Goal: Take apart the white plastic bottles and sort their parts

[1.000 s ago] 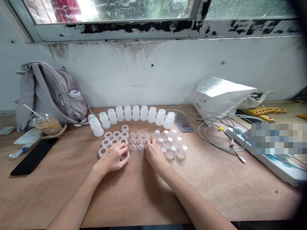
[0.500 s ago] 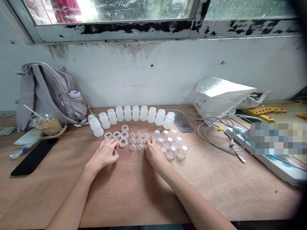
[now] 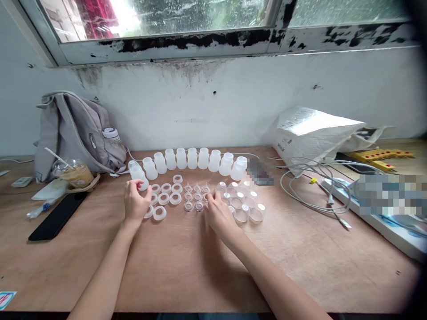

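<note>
My left hand (image 3: 136, 202) is at the lower part of the leftmost frosted bottle (image 3: 136, 171), its thumb and fingers apart. This bottle has a clear top; the other small white bottles (image 3: 181, 158) stand open in a curved row. Right of that hand lie several translucent screw rings (image 3: 159, 213). In the middle are clear baby bottle nipples (image 3: 188, 205) set out in rows. My right hand (image 3: 216, 211) has its fingertips together at the rightmost nipples; the fingers partly hide the front one. Clear domed caps (image 3: 256, 216) lie beside this hand.
On the left are a grey backpack (image 3: 73, 133), an iced drink cup (image 3: 75, 175) and a black phone (image 3: 56, 218). On the right lie a white bag (image 3: 313, 133), coiled cables (image 3: 300, 191) and a power strip (image 3: 376, 226). A wall (image 3: 160, 102) rises behind.
My left hand has let go of a ring at the front of the ring group and moved up and left to the leftmost bottle. My right hand stays at the nipples. The view shifted slightly.
</note>
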The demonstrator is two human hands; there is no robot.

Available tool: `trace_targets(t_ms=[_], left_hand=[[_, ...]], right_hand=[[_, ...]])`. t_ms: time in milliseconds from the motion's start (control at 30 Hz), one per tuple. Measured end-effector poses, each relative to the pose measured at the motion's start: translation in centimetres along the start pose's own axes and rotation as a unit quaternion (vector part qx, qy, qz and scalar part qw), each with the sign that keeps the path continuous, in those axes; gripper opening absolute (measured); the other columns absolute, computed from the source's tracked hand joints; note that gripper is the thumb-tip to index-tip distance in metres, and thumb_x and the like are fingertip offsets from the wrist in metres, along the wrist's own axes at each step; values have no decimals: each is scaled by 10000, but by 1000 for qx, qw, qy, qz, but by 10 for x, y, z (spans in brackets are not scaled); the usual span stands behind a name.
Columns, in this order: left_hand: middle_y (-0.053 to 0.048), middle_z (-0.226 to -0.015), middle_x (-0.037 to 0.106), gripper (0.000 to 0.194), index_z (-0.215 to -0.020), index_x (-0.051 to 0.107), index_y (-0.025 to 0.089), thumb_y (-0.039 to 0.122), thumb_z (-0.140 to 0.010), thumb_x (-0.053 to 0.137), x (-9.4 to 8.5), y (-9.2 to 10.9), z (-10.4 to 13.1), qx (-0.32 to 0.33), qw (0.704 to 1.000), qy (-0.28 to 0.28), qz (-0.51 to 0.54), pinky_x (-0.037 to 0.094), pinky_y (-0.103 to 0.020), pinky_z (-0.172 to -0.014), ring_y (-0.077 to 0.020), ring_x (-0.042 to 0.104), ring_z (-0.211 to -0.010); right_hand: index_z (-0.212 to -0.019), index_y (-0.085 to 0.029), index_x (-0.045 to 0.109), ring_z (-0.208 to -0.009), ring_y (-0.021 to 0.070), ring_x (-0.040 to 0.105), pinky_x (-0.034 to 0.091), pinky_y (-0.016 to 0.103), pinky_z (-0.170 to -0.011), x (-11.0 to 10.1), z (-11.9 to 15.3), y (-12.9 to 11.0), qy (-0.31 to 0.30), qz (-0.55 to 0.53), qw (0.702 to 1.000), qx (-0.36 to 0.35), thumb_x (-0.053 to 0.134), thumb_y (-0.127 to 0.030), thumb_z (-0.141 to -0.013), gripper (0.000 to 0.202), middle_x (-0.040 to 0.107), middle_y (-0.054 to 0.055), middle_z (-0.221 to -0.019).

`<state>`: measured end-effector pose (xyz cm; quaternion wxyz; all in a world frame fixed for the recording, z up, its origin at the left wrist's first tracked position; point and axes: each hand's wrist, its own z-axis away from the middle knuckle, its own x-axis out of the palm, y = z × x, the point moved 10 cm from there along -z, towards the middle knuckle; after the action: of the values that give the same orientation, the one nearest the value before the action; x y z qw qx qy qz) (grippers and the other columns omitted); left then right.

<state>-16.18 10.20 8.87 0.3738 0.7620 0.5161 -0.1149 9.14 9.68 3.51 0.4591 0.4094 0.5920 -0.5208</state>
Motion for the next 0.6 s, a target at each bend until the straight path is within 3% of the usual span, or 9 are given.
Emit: trace_targets(t_ms=[133, 267, 400, 500, 600], left_hand=[[-102, -1075, 420, 617, -1117, 336, 172, 370, -632, 662, -1, -51, -4, -94, 991, 78, 47, 420, -367, -832, -210, 475, -949], [-145, -1208, 377, 801, -1198, 269, 182, 377, -563, 714, 33, -93, -2, -188, 977, 15, 103, 354, -424, -936, -257, 425, -1109], [-131, -1144, 489, 686, -1181, 322, 184, 406, -628, 662, 56, -109, -3, -210, 968, -42, 129, 429, -375, -862, -231, 524, -1031], [-114, -989, 586, 467, -1040, 456, 172, 421, -675, 607, 60, -109, -5, -198, 973, -65, 96, 468, -373, -774, -240, 591, -901], [-126, -933, 598, 381, -943, 504, 156, 418, -680, 587, 57, -108, -7, -192, 977, -61, 63, 450, -409, -792, -281, 576, -923]], right_hand=[[-964, -158, 487, -672, 151, 544, 265, 241, -476, -8, 1, -3, 40, -32, 999, -8, 406, -187, -844, 148, 440, 83, -963], [-980, -162, 497, -708, 151, 541, 296, 241, -506, -10, 0, -4, 66, -58, 996, -20, 401, -208, -856, 163, 444, 80, -970], [-994, -161, 507, -674, 137, 539, 316, 242, -530, -8, -3, -4, 69, -70, 995, -26, 406, -208, -855, 178, 449, 75, -971], [-998, -162, 514, -656, 126, 532, 329, 240, -545, -7, -4, -3, 72, -82, 994, -26, 410, -200, -854, 182, 450, 71, -965], [-997, -163, 523, -657, 125, 526, 338, 236, -548, -10, -3, -3, 94, -95, 991, -28, 403, -181, -849, 190, 455, 68, -966]])
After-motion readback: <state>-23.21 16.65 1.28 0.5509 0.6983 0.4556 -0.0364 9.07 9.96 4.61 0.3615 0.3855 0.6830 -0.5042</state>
